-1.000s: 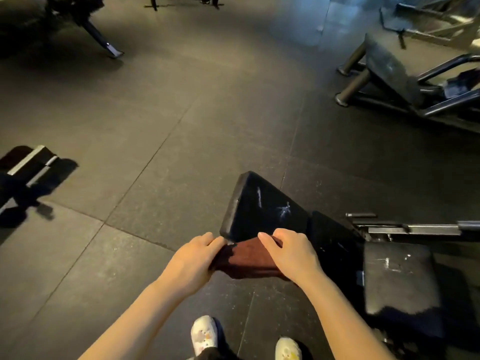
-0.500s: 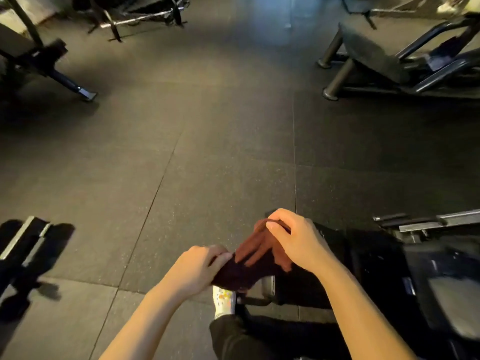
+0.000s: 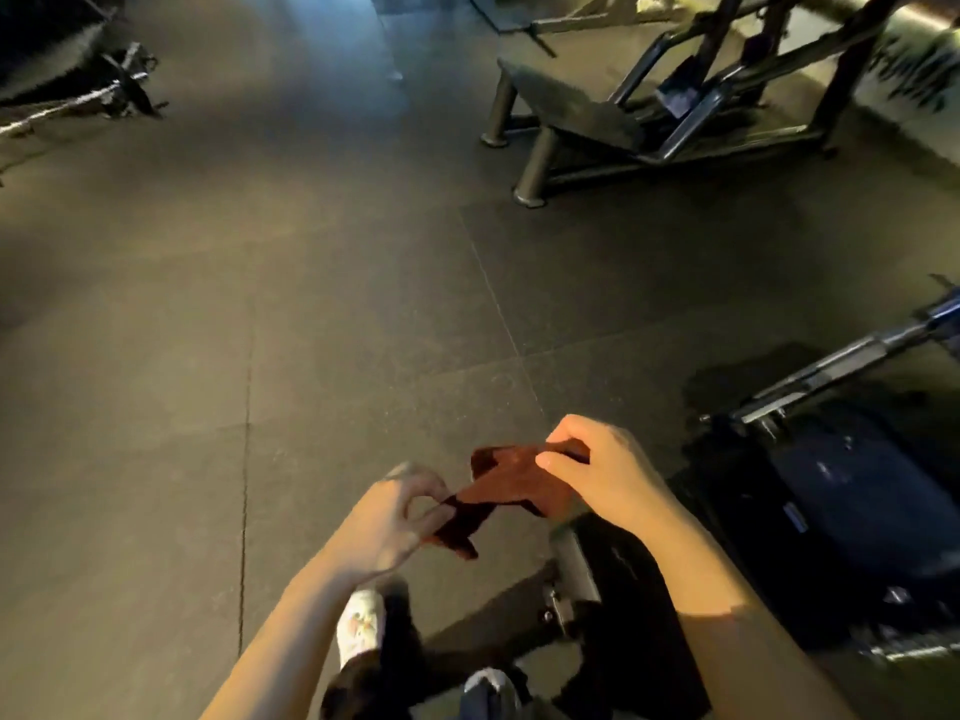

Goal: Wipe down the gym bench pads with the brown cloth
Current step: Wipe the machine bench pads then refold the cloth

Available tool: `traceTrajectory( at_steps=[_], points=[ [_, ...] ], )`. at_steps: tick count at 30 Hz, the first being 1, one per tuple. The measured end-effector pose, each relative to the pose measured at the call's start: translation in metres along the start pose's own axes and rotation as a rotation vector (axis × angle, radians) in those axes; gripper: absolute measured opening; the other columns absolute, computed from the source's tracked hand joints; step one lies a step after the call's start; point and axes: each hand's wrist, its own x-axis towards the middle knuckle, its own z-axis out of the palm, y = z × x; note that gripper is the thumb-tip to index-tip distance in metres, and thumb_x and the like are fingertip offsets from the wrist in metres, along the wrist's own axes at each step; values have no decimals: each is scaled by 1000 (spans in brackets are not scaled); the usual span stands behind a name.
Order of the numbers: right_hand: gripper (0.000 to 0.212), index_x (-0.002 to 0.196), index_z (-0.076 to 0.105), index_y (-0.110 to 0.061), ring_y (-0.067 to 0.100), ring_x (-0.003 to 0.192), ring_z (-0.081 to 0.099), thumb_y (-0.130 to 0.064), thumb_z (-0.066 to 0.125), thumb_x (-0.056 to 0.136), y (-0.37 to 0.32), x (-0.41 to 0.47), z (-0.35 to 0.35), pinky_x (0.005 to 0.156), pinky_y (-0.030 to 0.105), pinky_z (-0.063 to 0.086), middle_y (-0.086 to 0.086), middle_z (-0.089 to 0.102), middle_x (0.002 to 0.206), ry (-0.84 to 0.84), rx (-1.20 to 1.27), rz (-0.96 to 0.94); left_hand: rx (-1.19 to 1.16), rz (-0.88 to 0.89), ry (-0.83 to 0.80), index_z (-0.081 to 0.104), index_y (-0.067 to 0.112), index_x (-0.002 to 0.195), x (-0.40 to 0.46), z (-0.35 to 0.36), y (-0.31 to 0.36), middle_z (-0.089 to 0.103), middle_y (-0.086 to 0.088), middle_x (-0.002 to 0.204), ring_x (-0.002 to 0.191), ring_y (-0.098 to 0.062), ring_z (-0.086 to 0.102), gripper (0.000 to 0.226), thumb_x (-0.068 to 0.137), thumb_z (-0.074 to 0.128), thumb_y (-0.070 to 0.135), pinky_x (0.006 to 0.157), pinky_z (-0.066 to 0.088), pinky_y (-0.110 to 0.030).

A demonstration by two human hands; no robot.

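While stretched in the air between left hand (image 3: 400, 517), pinching its lower corner, and right hand (image 3: 597, 472), gripping its upper edge, brown terry cloth (image 3: 511, 485) off black padded worktop (image 3: 852, 491); no wiping underway; pads seemingly left to do.

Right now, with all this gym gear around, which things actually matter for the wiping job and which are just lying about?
Part of the job:
- brown cloth, held up between both hands
- left hand, pinching its lower end
- right hand, gripping its upper end
- bench pads, dark, below the right hand

Just lying about:
- far bench machine
- barbell on the floor, far left
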Motion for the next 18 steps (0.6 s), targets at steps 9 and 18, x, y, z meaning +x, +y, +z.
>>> traceTrajectory(
  at_steps=[9, 18],
  points=[
    [18, 78, 58, -26, -5, 80, 53, -24, 73, 87, -35, 30, 28, 68, 11, 37, -7, 52, 94, 370, 188, 353, 93, 148, -396, 63, 14, 97, 129, -98, -34, 69, 0, 87, 82, -10, 66, 26, 88, 64, 39, 75, 53, -30],
    [9, 88, 60, -22, 3, 96, 58, -25, 68, 91, -32, 53, 21, 84, 23, 47, -8, 61, 104, 587, 327, 588, 596, 483, -704, 66, 13, 121, 256, -79, 8, 64, -4, 112, 110, -19, 56, 26, 97, 61, 24, 77, 32, -23]
  ],
)
